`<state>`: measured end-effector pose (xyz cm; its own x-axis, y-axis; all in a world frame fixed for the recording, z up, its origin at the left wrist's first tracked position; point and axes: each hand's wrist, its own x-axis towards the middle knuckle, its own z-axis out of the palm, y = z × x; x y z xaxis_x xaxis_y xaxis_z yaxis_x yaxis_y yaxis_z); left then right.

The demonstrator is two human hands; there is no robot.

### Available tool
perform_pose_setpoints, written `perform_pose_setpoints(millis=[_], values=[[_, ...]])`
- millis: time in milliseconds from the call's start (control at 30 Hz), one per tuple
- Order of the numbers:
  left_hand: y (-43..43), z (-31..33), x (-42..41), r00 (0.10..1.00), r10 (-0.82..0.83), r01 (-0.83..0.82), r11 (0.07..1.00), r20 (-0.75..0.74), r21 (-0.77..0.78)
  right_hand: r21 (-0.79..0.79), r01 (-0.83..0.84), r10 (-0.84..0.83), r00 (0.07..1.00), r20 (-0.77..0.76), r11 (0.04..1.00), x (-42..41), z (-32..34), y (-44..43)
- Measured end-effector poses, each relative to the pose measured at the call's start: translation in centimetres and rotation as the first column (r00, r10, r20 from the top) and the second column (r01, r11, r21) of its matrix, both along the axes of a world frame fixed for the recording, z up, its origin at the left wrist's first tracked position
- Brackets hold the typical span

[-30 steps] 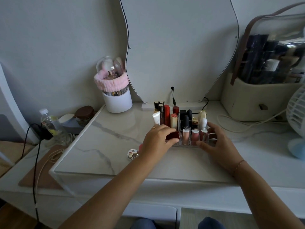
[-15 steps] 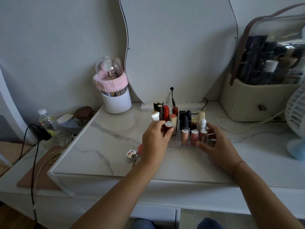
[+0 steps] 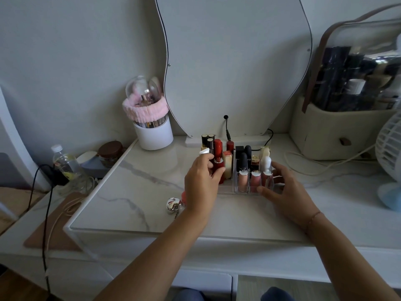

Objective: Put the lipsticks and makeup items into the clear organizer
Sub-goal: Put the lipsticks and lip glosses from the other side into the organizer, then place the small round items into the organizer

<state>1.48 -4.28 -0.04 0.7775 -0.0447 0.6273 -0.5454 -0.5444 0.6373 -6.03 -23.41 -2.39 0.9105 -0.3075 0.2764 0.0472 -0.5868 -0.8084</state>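
Note:
The clear organizer point(image 3: 246, 190) stands mid-table and holds several upright lipsticks, with three pink glosses point(image 3: 243, 180) in its front row. My left hand point(image 3: 200, 183) pinches a dark red lipstick point(image 3: 219, 168) upright in the organizer's front-left part, next to a gold-and-red lipstick point(image 3: 227, 164). My right hand point(image 3: 286, 192) grips the organizer's right end, thumb at the front wall and fingers round the side. A silver round item on a chain point(image 3: 173, 204) lies loose on the table to the left. A coral item point(image 3: 184, 196) shows beside it, mostly hidden by my left wrist.
A white brush holder with a pink band point(image 3: 153, 132) stands at the back left, and a mirror point(image 3: 234, 61) leans behind the organizer. A beige bag point(image 3: 329, 135) and a white fan point(image 3: 390, 157) are at the right. A water bottle point(image 3: 65, 164), a brown-lidded jar point(image 3: 111, 149) and cables sit left of the table.
My left hand took the dark red lipstick up from in front of the organizer, turned it upright and lowered it into the front-left part. The right hand stayed on the organizer.

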Motion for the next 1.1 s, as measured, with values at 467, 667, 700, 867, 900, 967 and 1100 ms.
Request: perform_pose_setpoints(millis=[467,667,700,867,900,967,1100], values=[[12.8,-1.5,0.0,0.926,-0.023,0.063,0.994,-0.377,0.092,-0.006,-0.005,0.005,1.0,0.012,1.0,0.3,-0.4,-0.2],[13.5,-1.8,-0.3,0.899,-0.098,0.186,0.968,-0.426,0.17,-0.006,-0.003,0.003,1.0,0.01,1.0,0.3,-0.5,-0.3],[13.4,-1.8,-0.4,0.899,-0.091,0.18,0.969,-0.428,0.171,-0.007,0.0,0.0,1.0,0.004,1.0,0.2,-0.5,-0.3],[12.8,-1.0,-0.6,0.929,-0.062,0.098,0.992,-0.365,0.081,-0.012,-0.002,0.002,1.0,0.004,1.0,0.2,-0.5,-0.3],[12.6,-0.5,-0.6,0.937,-0.067,0.084,0.996,-0.342,0.035,-0.01,-0.002,0.002,1.0,0.004,1.0,0.2,-0.5,-0.3],[11.6,0.6,-0.4,0.956,-0.088,0.08,0.996,-0.28,-0.04,-0.004,-0.003,0.003,1.0,0.006,1.0,0.2,-0.4,-0.3],[8.6,2.2,0.1,0.978,-0.125,0.106,0.987,-0.168,-0.121,-0.004,-0.006,0.006,1.0,0.001,1.0,0.1,-0.2,-0.1]])
